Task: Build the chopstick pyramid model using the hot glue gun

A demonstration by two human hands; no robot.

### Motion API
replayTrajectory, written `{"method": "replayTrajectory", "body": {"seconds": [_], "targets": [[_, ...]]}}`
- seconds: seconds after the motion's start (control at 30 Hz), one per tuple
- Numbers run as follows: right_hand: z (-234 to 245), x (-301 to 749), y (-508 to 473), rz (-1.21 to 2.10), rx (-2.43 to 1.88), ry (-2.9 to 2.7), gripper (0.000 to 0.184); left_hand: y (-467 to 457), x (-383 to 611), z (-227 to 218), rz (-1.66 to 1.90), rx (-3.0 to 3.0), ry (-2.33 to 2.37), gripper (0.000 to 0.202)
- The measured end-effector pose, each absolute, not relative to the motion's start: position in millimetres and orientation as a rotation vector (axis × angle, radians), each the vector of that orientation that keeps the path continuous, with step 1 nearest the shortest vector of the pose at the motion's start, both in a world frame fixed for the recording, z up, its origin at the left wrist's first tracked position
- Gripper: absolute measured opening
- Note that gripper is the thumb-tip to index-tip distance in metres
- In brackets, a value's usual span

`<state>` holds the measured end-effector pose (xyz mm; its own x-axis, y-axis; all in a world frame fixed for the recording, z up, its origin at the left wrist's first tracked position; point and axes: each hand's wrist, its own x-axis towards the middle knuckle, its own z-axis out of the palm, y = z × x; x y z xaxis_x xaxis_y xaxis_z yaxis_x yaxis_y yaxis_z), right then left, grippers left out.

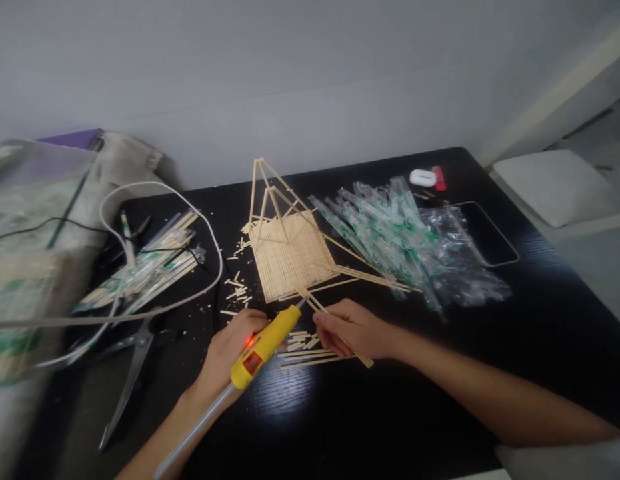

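My left hand [235, 343] is wrapped round a yellow hot glue gun [267, 343], which has a red light lit and a clear glue stick out of its back end. Its nozzle points up and right, close to the wooden chopsticks [315, 301] pinched in my right hand [353, 328]. Those chopsticks slant from upper left to lower right. Just beyond both hands lies a flat raft of chopsticks [295, 260] side by side. A frame of joined sticks [273, 190] rises in peaks from its far part.
Green-and-clear wrappers [390, 227] pile up on the right beside a phone-like dark slab [485, 233] and a white case [423, 177]. Cut stick pieces [303, 341] lie near my hands. On the left are wrapped chopsticks [155, 267], a looping white cable [220, 253] and pliers-like tool [133, 373].
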<state>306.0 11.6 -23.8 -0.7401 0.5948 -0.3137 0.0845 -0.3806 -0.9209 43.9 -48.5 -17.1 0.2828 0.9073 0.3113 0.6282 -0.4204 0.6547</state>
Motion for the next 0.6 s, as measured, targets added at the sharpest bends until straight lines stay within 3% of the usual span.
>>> {"method": "replayTrajectory", "body": {"seconds": [0.27,0.6], "targets": [[-22.6,306.2,10.4,2.136,-0.910,-1.573,0.059,-52.4,45.8,-18.3,0.911,2.063,1.429,0.024],[-23.7,305.4,10.4,2.148,-0.926,-1.546,0.061,-51.9,47.0,-16.2,0.931,2.024,1.428,0.019]]}}
